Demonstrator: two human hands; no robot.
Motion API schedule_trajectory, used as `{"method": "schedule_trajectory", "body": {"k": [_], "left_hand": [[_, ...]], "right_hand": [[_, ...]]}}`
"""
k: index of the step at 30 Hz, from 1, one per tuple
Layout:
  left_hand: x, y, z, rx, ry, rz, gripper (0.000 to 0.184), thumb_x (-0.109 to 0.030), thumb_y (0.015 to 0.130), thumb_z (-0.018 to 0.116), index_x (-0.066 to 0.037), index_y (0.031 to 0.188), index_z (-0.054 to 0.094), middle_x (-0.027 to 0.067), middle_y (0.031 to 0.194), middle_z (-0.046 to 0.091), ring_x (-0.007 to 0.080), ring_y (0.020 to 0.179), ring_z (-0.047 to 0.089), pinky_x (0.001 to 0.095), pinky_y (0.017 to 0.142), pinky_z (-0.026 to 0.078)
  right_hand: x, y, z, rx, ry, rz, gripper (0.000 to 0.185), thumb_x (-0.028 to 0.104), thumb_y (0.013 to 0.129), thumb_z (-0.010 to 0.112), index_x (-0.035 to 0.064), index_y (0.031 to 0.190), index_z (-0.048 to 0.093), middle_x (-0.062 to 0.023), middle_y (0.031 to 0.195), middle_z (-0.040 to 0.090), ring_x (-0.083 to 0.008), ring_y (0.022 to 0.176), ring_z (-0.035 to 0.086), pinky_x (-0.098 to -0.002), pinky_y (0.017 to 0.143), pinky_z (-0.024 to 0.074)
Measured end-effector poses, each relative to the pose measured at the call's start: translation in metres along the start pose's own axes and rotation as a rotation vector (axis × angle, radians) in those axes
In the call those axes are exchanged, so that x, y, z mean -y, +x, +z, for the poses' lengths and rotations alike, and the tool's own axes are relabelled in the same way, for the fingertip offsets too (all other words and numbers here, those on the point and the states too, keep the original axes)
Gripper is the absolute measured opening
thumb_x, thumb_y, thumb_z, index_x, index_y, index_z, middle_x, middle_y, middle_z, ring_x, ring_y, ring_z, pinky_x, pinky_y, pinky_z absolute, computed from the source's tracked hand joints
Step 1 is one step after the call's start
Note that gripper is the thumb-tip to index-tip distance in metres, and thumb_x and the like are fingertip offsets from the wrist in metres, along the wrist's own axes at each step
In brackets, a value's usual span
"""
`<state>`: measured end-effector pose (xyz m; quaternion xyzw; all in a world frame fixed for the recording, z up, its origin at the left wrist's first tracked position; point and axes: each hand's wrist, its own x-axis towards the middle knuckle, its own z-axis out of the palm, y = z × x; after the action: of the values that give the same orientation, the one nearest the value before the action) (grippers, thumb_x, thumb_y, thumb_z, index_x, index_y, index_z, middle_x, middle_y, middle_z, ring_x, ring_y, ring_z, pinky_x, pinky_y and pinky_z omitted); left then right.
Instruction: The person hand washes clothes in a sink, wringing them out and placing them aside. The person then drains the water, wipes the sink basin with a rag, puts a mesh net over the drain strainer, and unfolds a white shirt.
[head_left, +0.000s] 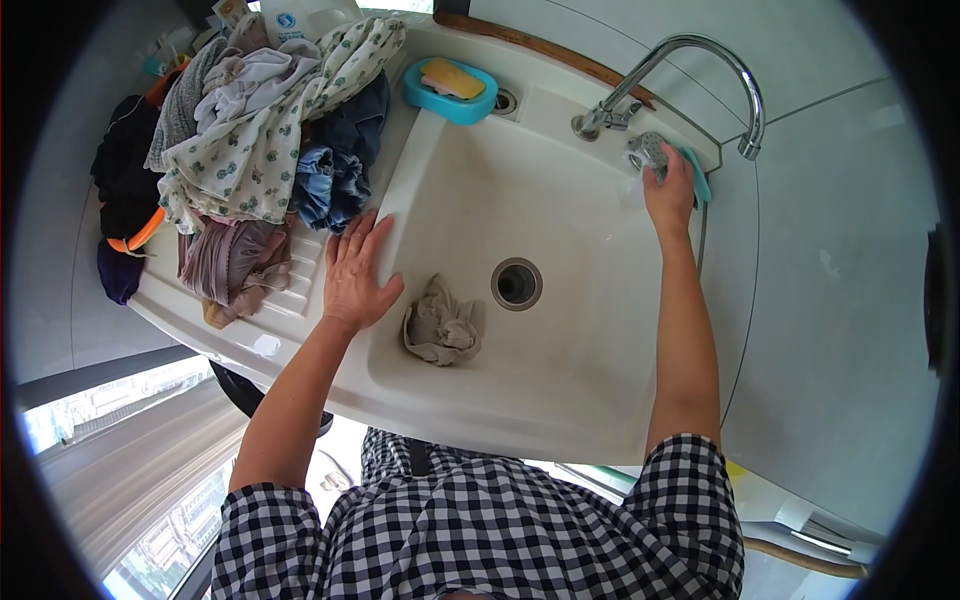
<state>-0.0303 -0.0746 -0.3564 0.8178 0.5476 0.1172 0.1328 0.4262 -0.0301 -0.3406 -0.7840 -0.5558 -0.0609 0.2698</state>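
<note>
My left hand (357,274) lies open with its fingers spread on the left rim of the white sink (560,390), beside the ribbed ledge. A crumpled grey-beige cloth (442,325) rests in the basin, just right of that hand. At the back right corner, my right hand (672,195) has its fingers bent against a perforated metal sink strainer (647,150). Its thumb and fingertips are at the strainer's near edge. A teal item (697,172) is partly hidden behind this hand. The round drain (517,284) is uncovered in the basin floor.
A heap of clothes (235,170) covers the left ledge, with jeans (340,170) on its near right side. A blue soap dish (450,92) holding a yellow bar (452,78) sits on the back rim. The chrome faucet (690,45) arches over the back right.
</note>
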Motion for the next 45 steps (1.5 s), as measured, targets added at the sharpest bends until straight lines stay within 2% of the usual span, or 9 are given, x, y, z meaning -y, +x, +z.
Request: {"method": "schedule_trajectory", "body": {"k": [6,9,18,21,27,30,37,43,45], "left_hand": [[0.000,0.001,-0.001,0.004,-0.005,-0.011,0.077,-0.029,0.068,0.062,-0.018,0.138,0.033,0.0085,0.143,0.033,0.0269,0.134,0.027,0.0484,0.111,0.015],[0.000,0.000,0.000,0.006,-0.017,-0.017,0.077,-0.029,0.068,0.062,-0.018,0.138,0.033,0.0084,0.143,0.033,0.0265,0.134,0.026,0.0485,0.111,0.015],[0.001,-0.001,-0.001,-0.007,-0.035,-0.016,0.075,-0.029,0.068,0.062,-0.018,0.137,0.035,0.0090,0.142,0.034,0.0262,0.134,0.027,0.0490,0.110,0.015],[0.003,-0.001,0.000,-0.018,-0.047,-0.008,0.075,-0.029,0.068,0.062,-0.018,0.137,0.035,0.0092,0.142,0.034,0.0264,0.134,0.027,0.0496,0.110,0.016],[0.004,-0.001,0.002,-0.020,-0.041,0.001,0.076,-0.029,0.068,0.062,-0.018,0.137,0.034,0.0097,0.141,0.034,0.0265,0.133,0.027,0.0501,0.109,0.016],[0.005,-0.002,0.002,-0.019,-0.046,0.002,0.076,-0.029,0.068,0.062,-0.018,0.137,0.034,0.0100,0.141,0.034,0.0265,0.133,0.027,0.0500,0.110,0.016],[0.006,-0.002,0.002,-0.012,-0.052,0.005,0.076,-0.028,0.068,0.063,-0.016,0.138,0.033,0.0093,0.143,0.033,0.0275,0.134,0.026,0.0503,0.109,0.015],[0.005,-0.004,0.004,-0.030,-0.038,0.018,0.077,-0.028,0.069,0.064,-0.016,0.138,0.032,0.0111,0.142,0.033,0.0277,0.134,0.026,0.0511,0.109,0.016],[-0.001,-0.009,0.005,-0.170,-0.014,0.043,0.076,-0.027,0.068,0.067,-0.014,0.136,0.034,0.0130,0.139,0.036,0.0284,0.131,0.031,0.0503,0.107,0.019]], "right_hand": [[-0.002,0.018,0.034,0.188,-0.315,-0.087,0.063,0.024,0.070,0.075,0.0182,0.126,0.047,-0.0212,0.140,0.030,-0.0416,0.126,0.031,-0.0443,0.102,0.0350],[0.033,0.013,0.013,0.362,-0.401,-0.045,0.064,0.024,0.062,0.081,0.0196,0.117,0.050,-0.0210,0.136,0.031,-0.0400,0.125,0.032,-0.0438,0.101,0.0358],[-0.005,0.000,0.012,0.192,-0.385,-0.336,0.045,0.008,0.060,0.079,0.0151,0.095,0.052,-0.0101,0.121,0.041,-0.0322,0.116,0.040,-0.0396,0.090,0.0451],[-0.009,0.000,0.004,0.099,-0.263,-0.378,0.036,0.005,0.065,0.074,0.0128,0.093,0.053,-0.0096,0.111,0.049,-0.0313,0.107,0.048,-0.0375,0.088,0.0457],[-0.016,-0.006,-0.009,0.081,0.364,0.206,0.020,0.004,0.077,0.062,0.0063,0.094,0.053,-0.0020,0.084,0.058,-0.0162,0.075,0.059,-0.0278,0.069,0.0504],[0.013,-0.041,-0.018,0.205,0.969,0.430,0.020,0.005,0.079,0.061,0.0057,0.097,0.053,-0.0019,0.087,0.059,-0.0106,0.072,0.059,-0.0266,0.064,0.0515],[0.083,-0.103,-0.039,0.342,1.453,0.524,0.021,0.002,0.084,0.051,0.0020,0.105,0.050,-0.0087,0.096,0.061,-0.0190,0.082,0.064,-0.0347,0.067,0.0570],[0.128,-0.146,-0.042,0.246,1.487,0.602,0.024,-0.004,0.081,0.048,0.0033,0.104,0.047,-0.0072,0.094,0.059,-0.0153,0.080,0.062,-0.0305,0.067,0.0551],[0.139,-0.156,-0.044,0.238,1.478,0.618,0.026,-0.006,0.080,0.049,0.0044,0.103,0.046,-0.0050,0.092,0.055,-0.0118,0.079,0.059,-0.0270,0.064,0.0532]]}}
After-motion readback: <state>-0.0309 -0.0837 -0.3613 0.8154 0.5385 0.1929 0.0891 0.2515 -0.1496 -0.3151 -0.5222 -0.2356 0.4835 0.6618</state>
